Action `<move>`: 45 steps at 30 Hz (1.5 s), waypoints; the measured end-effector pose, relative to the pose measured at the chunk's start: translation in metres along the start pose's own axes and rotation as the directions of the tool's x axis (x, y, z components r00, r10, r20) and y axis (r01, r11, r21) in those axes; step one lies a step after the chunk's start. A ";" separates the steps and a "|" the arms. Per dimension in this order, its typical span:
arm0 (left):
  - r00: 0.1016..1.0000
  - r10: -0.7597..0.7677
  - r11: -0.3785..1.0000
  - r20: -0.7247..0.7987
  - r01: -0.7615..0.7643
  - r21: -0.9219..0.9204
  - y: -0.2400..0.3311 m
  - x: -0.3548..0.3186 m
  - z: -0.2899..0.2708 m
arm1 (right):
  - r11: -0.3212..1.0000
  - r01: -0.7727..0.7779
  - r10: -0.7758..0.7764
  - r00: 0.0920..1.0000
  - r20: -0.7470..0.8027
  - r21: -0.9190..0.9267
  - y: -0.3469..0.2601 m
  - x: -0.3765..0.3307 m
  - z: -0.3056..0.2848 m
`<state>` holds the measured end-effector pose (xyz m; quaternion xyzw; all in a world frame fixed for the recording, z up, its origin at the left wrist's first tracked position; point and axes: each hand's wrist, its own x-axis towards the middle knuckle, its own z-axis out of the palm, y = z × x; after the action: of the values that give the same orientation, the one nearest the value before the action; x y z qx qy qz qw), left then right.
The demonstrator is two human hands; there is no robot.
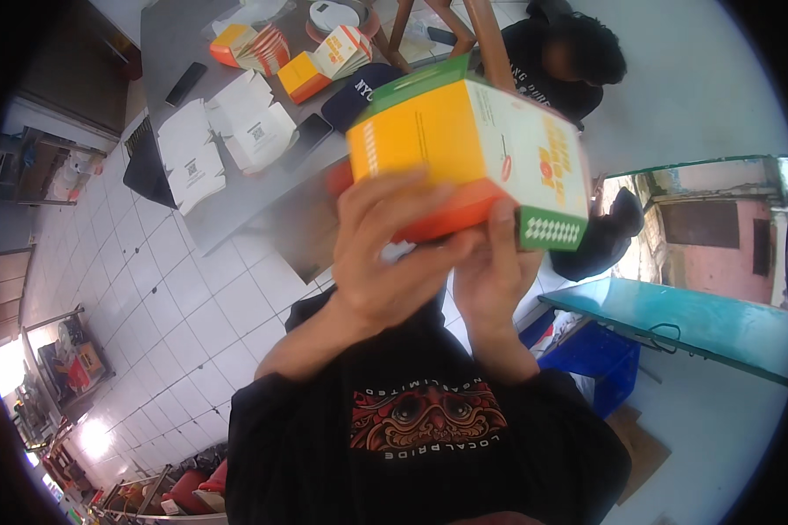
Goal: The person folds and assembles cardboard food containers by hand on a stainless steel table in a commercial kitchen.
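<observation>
Box [464, 144]: a folded carton with a yellow face, white side, green top edge and orange lower edge, held up close to the camera at the middle of the view, tilted, above a grey table.
Left hand [385, 254]: fingers curled over the box's lower left part, across the yellow and orange faces; closed on it.
Right hand [490, 271]: under the box's lower right edge, fingers [502, 229] pressed up against the orange strip beside a green flap; gripping it too.
Hands together: side by side, nearly touching beneath the box.
Forearms: bare, rising from black sleeves at the lower edge.
Shirt [425, 416]: black with a red mask print, near and below the hands.
Table [236, 206]: grey, far left of the box.
Flat cartons [228, 136]: white, unfolded, lying on the table.
Stacks [328, 61]: orange and white folded cartons, farther back on the table.
Phone [186, 83]: dark, on the table's far left.
Other person [569, 66]: in black, far right, behind the box.
Bench [700, 319]: teal, to the right.
Crate [600, 359]: blue, under the bench's near end.
Floor [166, 306]: white tiles on the left.
</observation>
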<state>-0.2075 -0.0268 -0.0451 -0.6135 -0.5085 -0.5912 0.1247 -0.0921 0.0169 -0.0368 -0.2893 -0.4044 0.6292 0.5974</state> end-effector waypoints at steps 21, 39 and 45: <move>0.595 -0.803 0.368 -0.011 0.482 -0.795 0.005 0.000 -0.037 | 0.369 0.793 -0.370 0.604 0.706 -0.485 -0.019 0.008 0.004; 0.923 -0.372 0.904 -0.097 0.337 -0.264 -0.007 0.005 -0.011 | 0.735 0.608 -0.328 0.705 0.629 -0.298 -0.019 0.050 0.013; 0.890 -0.448 0.820 -0.083 0.373 -0.434 -0.010 0.009 -0.009 | 0.765 0.555 -0.272 0.737 0.619 -0.325 -0.033 0.054 0.018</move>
<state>-0.2224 -0.0252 -0.0392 -0.4451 -0.4813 -0.7497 -0.0906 -0.0964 0.0656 0.0067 -0.1415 -0.7559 0.4051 0.4945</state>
